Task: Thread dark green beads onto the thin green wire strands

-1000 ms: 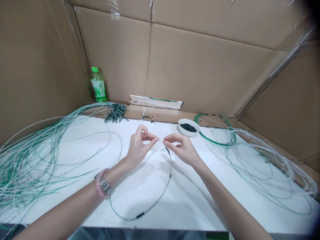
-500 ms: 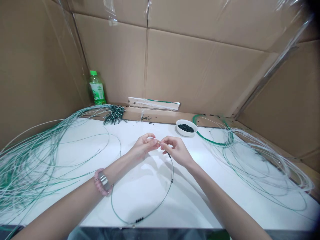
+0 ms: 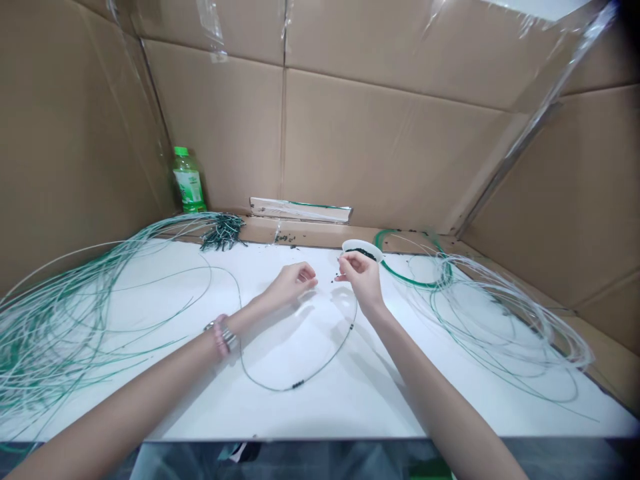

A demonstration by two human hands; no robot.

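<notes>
At the far left, a big pile of long green and white wires (image 3: 65,333) lies on a white table (image 3: 320,413), well apart from the hands. Behind the pile stand a plastic bottle with a green cap (image 3: 187,180) and a bunch of short dark wire bits (image 3: 223,233).

The left hand (image 3: 293,283) wears a pink bead bracelet (image 3: 219,335) at the wrist. Its fingers curl in loosely, and it is hard to tell if they hold anything. Below and between the hands, a thin green wire (image 3: 330,360) lies in a big loop on the table, with small black beads (image 3: 299,384) on it. The top of the loop is hidden or too thin to follow near the hands.

The right hand (image 3: 361,277) is just in front of a white bowl (image 3: 353,245) of black beads (image 3: 361,253). Its fingertips (image 3: 345,265) press together, but anything between them is too small to see. Past the bowl lies a second pile of wires (image 3: 505,327).
</notes>
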